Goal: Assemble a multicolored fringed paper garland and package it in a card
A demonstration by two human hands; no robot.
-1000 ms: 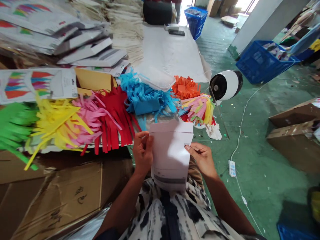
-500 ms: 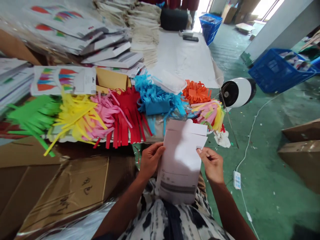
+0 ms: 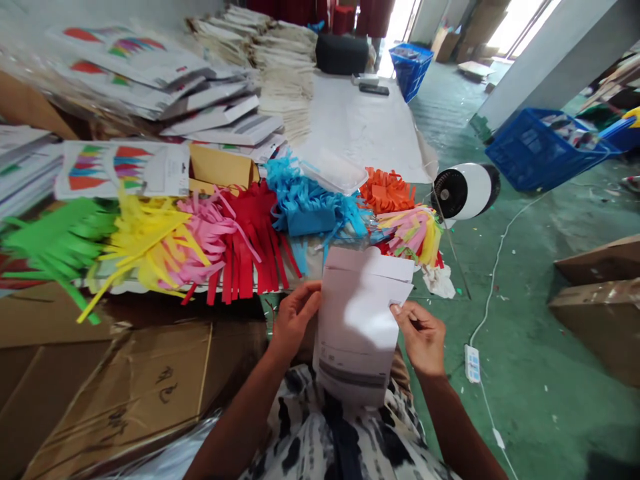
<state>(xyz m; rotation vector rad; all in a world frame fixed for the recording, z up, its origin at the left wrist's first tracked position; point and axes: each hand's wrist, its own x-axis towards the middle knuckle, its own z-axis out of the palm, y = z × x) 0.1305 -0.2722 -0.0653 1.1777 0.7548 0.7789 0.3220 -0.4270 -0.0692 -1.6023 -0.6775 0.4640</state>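
Observation:
A white printed paper packet (image 3: 353,327), shaped like a flat envelope with a flap at the top, is upright in front of my body. My left hand (image 3: 296,319) grips its left edge between thumb and fingers. At the right edge my right hand (image 3: 424,337) pinches it, with the thumb against a small pale label (image 3: 395,303). Beyond the packet lie fringed paper bundles: green (image 3: 60,233), yellow (image 3: 150,243), pink (image 3: 203,233), red (image 3: 250,243), blue (image 3: 313,217), orange (image 3: 387,192) and a multicoloured one (image 3: 413,233).
Stacks of white printed packets (image 3: 215,110) stand at the back left. A cardboard box (image 3: 140,373) is at my left, another (image 3: 600,313) at the right. On the green floor are a fan (image 3: 467,191), a power strip (image 3: 472,364) and blue baskets (image 3: 543,150).
The whole view has shifted slightly, so the table things sit a little lower and further left. Both hands keep their hold on the packet. A blue and yellow object shows at the right edge.

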